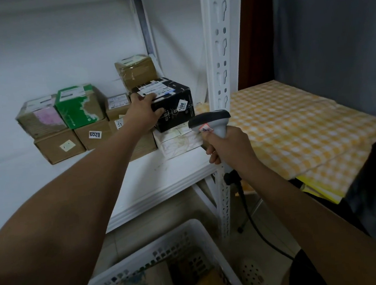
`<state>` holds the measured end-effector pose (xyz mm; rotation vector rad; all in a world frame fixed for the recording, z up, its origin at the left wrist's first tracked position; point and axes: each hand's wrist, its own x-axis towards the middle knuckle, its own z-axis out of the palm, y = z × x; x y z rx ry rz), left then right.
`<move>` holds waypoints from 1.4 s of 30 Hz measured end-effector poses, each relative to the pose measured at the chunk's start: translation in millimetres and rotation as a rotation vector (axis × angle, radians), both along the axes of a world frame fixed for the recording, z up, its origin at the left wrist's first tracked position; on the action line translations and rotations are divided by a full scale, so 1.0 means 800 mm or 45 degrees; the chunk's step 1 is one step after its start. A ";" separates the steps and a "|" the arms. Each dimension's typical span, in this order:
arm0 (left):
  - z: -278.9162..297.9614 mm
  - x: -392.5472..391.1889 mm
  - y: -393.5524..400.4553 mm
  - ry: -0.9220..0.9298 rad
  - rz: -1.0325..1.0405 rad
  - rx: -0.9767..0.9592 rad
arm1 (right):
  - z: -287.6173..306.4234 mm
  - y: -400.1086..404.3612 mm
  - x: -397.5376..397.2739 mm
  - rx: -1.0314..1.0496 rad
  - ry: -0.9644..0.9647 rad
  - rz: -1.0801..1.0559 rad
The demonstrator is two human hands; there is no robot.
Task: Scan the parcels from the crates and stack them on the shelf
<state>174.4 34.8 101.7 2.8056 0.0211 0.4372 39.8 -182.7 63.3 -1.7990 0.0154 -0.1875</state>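
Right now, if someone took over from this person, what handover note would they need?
Left hand grips the black parcel, set on the white parcel on the shelf.
Right hand holds the scanner.
Done: several parcels stacked on the shelf.
Left: release the black parcel; scan and shelve what remains in the crate.

A yellow-checked cloth (295,128) covers the surface right of the rack (yellow items (320,189) beneath).
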 end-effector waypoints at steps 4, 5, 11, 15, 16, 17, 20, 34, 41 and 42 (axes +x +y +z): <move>0.001 -0.014 0.001 -0.060 -0.046 -0.038 | 0.004 0.006 -0.005 0.001 0.007 0.010; 0.003 -0.019 0.002 -0.079 -0.053 -0.047 | 0.006 0.006 -0.007 0.000 0.000 0.014; -0.002 -0.080 0.029 -0.226 -0.123 -0.120 | 0.012 0.019 -0.029 -0.029 -0.026 0.073; -0.028 -0.150 0.061 -0.370 -0.158 -0.201 | 0.006 0.038 -0.056 -0.062 -0.022 0.163; -0.040 -0.173 0.069 -0.399 -0.167 -0.233 | 0.001 0.045 -0.064 -0.059 -0.010 0.192; -0.053 -0.198 0.075 -0.422 -0.172 -0.268 | -0.006 0.054 -0.073 -0.057 0.009 0.223; -0.103 -0.275 0.097 -0.418 -0.140 -0.327 | -0.038 0.083 -0.098 -0.118 0.100 0.322; -0.439 -0.473 0.145 0.709 0.227 -0.569 | -0.217 0.152 -0.183 -0.472 0.703 0.538; -0.523 -0.491 0.155 0.978 -0.203 0.287 | -0.278 0.147 -0.182 -0.484 0.888 0.523; -0.529 -0.493 0.152 1.002 -0.259 0.362 | -0.284 0.147 -0.181 -0.494 0.891 0.527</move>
